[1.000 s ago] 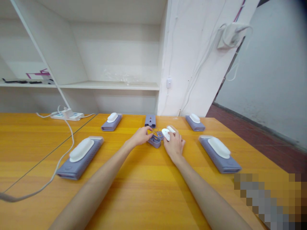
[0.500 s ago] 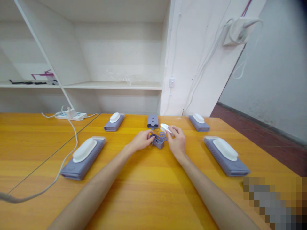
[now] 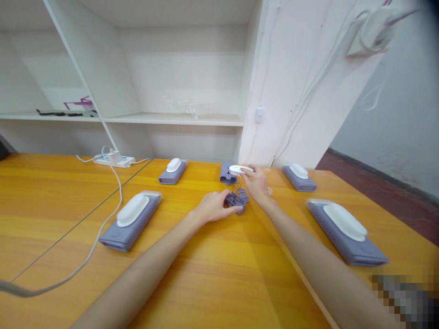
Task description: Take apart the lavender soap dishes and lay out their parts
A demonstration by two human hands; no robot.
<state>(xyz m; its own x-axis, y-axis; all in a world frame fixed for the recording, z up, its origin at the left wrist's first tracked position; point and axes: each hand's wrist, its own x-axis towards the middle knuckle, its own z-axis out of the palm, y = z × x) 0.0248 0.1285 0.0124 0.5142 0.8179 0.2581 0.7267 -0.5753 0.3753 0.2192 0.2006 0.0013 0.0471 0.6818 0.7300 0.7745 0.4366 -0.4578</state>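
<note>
Table [image 3: 212,274] of orange wood noted; lavender units [image 3: 132,219] laid around centre. Left hand [image 3: 212,206] closed on small purple housing [image 3: 235,201], held against tabletop. Right hand [image 3: 258,185] fingertips pinched on white cap [image 3: 239,169], held just over far purple base [image 3: 225,174]. Cap judged light, rigid, slick; long edges best gripped.

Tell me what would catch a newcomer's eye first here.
Mid-table, the left hand grips a small purple part while the right hand holds a white cap just beyond it. Purple units with white tops flank them on the orange table.
</note>
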